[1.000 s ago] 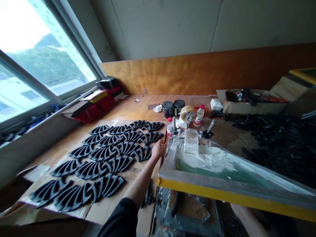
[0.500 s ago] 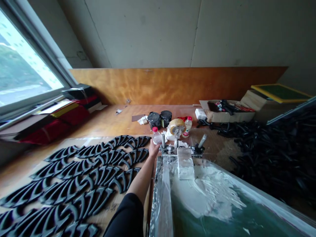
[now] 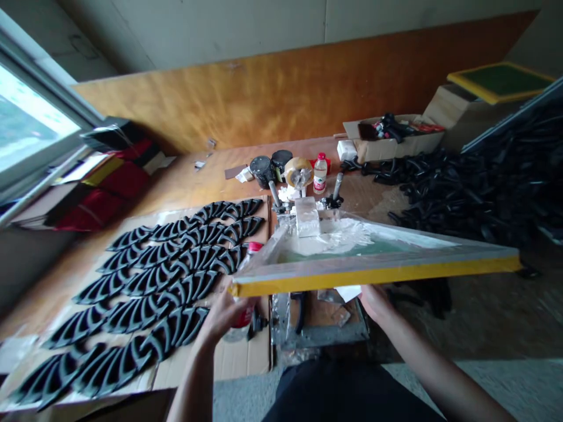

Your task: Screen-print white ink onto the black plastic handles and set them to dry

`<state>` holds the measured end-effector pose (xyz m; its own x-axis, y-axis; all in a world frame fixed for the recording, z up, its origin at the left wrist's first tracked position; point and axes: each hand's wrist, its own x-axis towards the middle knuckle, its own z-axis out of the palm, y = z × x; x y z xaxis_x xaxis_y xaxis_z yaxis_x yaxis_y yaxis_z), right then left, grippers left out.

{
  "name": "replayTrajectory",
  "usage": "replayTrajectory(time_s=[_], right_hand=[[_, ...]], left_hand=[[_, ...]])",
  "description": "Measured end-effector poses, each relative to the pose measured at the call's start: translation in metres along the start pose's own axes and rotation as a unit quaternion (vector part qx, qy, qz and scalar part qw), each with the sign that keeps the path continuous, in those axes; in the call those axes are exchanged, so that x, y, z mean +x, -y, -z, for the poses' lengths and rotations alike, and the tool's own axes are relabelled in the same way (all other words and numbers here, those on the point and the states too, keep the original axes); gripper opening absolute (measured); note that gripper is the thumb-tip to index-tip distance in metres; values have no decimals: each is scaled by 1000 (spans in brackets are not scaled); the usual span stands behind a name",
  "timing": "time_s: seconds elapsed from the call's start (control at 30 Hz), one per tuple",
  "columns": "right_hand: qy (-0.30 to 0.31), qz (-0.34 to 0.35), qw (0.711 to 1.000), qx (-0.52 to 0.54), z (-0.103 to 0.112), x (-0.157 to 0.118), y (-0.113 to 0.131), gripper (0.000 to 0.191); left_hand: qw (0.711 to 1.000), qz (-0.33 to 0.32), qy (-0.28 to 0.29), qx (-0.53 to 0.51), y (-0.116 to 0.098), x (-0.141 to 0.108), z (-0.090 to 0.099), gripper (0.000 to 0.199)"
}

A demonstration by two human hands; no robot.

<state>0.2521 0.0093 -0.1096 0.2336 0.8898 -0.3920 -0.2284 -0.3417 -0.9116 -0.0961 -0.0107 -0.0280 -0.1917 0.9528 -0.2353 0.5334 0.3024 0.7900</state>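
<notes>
My left hand is closed around a clear bottle with a red cap, beside the near left corner of a screen frame. That corner hides part of the fingers and bottle. The frame is raised and tilted, its yellow near edge toward me and white paste on its green mesh. My right hand is below this edge, its fingers on a white sheet or cloth and partly hidden. Beneath the frame, a black curved part lies on a small platform.
Rows of black curved parts cover the cardboard at left. A black heap lies at right. Behind the clamps stand black tubs, a tape roll and another red-capped bottle. An open box is further back.
My left hand and the bottle have come back from the far clamps toward me. The screen frame's near edge is now in view, raised. My right hand has come into view with the white piece.
</notes>
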Motion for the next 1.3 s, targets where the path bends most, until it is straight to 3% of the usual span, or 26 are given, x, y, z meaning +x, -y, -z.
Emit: replayTrajectory(time_s=[0.07, 0.13, 0.23, 0.33, 0.5, 0.67, 0.93, 1.3], right_hand=[[35, -20, 998, 45, -3, -5, 3, 37], [77, -30, 994, 67, -5, -11, 6, 42], [113, -26, 992, 52, -3, -21, 7, 47], [129, -16, 991, 25, 2, -28, 4, 48], [139, 1, 990, 6, 16, -34, -4, 48], [139, 4, 990, 18, 24, -38, -9, 49], [91, -21, 993, 67, 29, -40, -7, 53], [71, -45, 988, 133, 21, -37, -8, 51]], left_hand=[[993, 9, 91, 74, -6, -31, -18, 49], [968, 14, 156, 198, -18, -52, -40, 51], [917, -24, 185, 352, -40, -69, -72, 56], [891, -72, 173, 413, -58, -72, -90, 55], [873, -90, 134, 460, -77, -66, -95, 50], [854, -129, 138, 485, -88, -68, -101, 45], [836, -160, 154, 502, -82, -87, -107, 37], [827, -163, 157, 514, -89, -86, -101, 34]])
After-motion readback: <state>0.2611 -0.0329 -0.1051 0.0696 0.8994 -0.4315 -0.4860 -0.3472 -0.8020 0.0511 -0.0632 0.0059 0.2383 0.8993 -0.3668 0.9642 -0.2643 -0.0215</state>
